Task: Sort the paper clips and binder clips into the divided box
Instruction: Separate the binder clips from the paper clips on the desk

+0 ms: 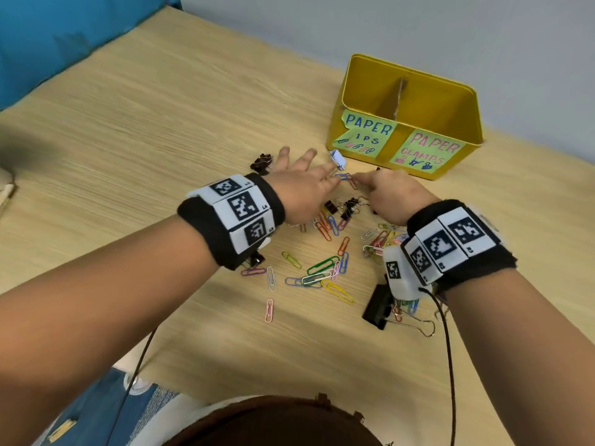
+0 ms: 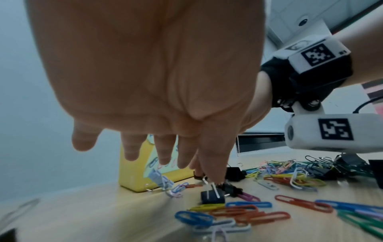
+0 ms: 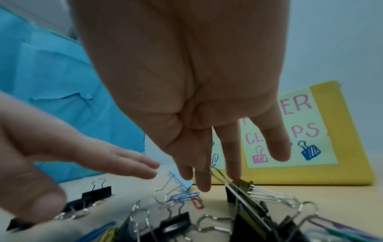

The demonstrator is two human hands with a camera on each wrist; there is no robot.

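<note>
Both hands low over the clip scatter on the desk [image 1: 128, 130]. Left hand [image 1: 302, 185] fingers spread, holding nothing. Right hand [image 1: 396, 194] reaches for blue paper clip [image 1: 343, 177]; grip unclear. I reckon: pick-up step; next, carry to yellow box [image 1: 457, 101], left compartment

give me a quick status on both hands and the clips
Left hand open over the blue paper clips. Right hand reaching there, grip unclear. Yellow box looks empty. Clips all on table.

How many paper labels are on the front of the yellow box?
2. The left label is on the front's left half; the right label, PAPER CLAMPS, on its right half. Other sides of the yellow box are hidden.
</note>
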